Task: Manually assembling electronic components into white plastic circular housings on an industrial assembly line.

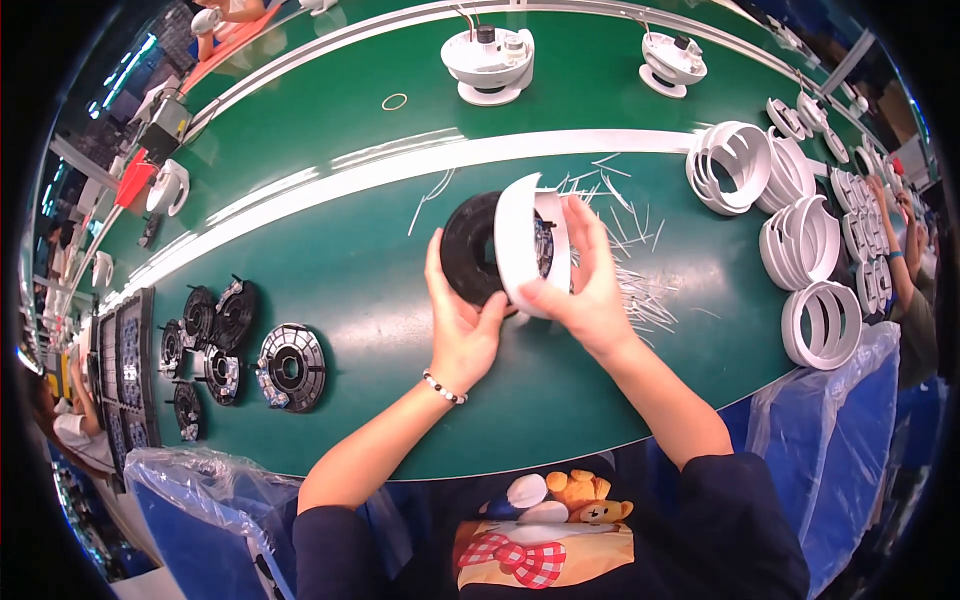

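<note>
Left hand (466, 335) grips black disc (463, 245), right hand (592, 290) grips white ring (514, 240); disc looks partly in, seating unclear. Loose discs (312, 366) and rings (852, 322) on counter (390, 435) seemingly not done.

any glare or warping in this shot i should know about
Head view: pale glare on the green table left of the left hand; head view: the white strip across it bows into an arc, fisheye distortion; head view: corners fall to black.
</note>
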`<state>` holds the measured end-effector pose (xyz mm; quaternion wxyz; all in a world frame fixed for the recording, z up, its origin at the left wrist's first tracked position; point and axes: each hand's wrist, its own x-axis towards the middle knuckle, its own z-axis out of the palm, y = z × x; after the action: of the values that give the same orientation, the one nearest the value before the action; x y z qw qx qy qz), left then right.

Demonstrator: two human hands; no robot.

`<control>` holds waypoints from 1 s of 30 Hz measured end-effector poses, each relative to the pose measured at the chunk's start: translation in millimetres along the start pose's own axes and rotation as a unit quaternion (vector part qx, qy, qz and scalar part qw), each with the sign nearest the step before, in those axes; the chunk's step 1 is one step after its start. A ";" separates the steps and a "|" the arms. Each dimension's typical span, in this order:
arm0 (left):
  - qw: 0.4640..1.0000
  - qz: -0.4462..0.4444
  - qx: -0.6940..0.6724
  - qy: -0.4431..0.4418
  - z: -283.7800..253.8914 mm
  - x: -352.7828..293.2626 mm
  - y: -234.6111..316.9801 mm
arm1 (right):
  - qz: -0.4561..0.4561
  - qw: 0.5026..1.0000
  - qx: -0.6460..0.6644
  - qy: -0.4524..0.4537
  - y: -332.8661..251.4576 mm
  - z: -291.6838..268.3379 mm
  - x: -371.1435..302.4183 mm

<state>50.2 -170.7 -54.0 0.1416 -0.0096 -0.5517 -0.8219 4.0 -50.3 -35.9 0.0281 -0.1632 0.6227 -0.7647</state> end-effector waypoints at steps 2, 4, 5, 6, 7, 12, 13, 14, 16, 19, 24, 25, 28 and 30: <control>0.990 -0.066 -0.003 -0.125 -14.9 -1.0 -4.7 | 0.010 0.999 -0.048 -0.024 2.5 0.7 -3.0; 0.927 -0.245 -0.216 -0.185 -27.5 -2.9 4.5 | 0.016 0.998 -0.049 -0.036 2.9 0.6 -4.3; 0.898 -0.263 -0.279 -0.217 -27.1 4.3 14.5 | -0.010 0.991 -0.125 -0.044 3.5 -0.5 -3.9; 0.868 -0.293 -0.339 -0.216 -35.1 6.9 15.9 | -0.013 0.985 -0.162 -0.064 0.0 -1.2 -5.4; 0.843 -0.340 -0.383 -0.164 -38.3 9.2 20.9 | -0.058 0.973 -0.203 -0.095 0.9 -2.0 -5.2; 0.845 -0.337 -0.403 -0.098 -42.4 14.7 18.5 | -0.150 0.912 -0.346 -0.164 -10.5 11.6 -13.3; 0.855 -0.341 -0.386 -0.068 -41.8 14.8 20.3 | -0.146 0.911 -0.346 -0.169 -9.9 13.4 -14.0; 0.853 -0.341 -0.389 -0.064 -43.4 14.7 18.0 | -0.148 0.910 -0.352 -0.164 -9.3 14.8 -14.7; 0.850 -0.322 -0.410 -0.080 -45.6 14.5 15.0 | -0.145 0.911 -0.354 -0.157 -11.8 17.8 -15.5; 0.868 -0.310 -0.387 -0.043 -43.8 11.2 16.7 | -0.097 0.921 -0.347 -0.149 -17.8 23.1 -19.8; 0.878 -0.277 -0.389 -0.041 -45.7 8.3 15.1 | -0.138 0.879 -0.435 -0.137 -13.3 40.4 -19.8; 0.874 -0.280 -0.394 -0.042 -45.9 9.7 15.7 | -0.139 0.878 -0.436 -0.138 -11.5 40.7 -16.2; 0.877 -0.278 -0.390 -0.031 -46.0 12.7 20.2 | -0.159 0.875 -0.438 -0.133 -11.2 42.2 -6.4; 0.873 -0.295 -0.387 -0.040 -52.7 12.9 18.1 | -0.160 0.841 -0.467 -0.221 -20.6 41.9 2.9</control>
<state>49.7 -227.8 -56.0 -0.1443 0.0666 -0.1724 -0.9721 16.5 -85.9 -8.3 -0.0371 -0.4194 0.8486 -0.3203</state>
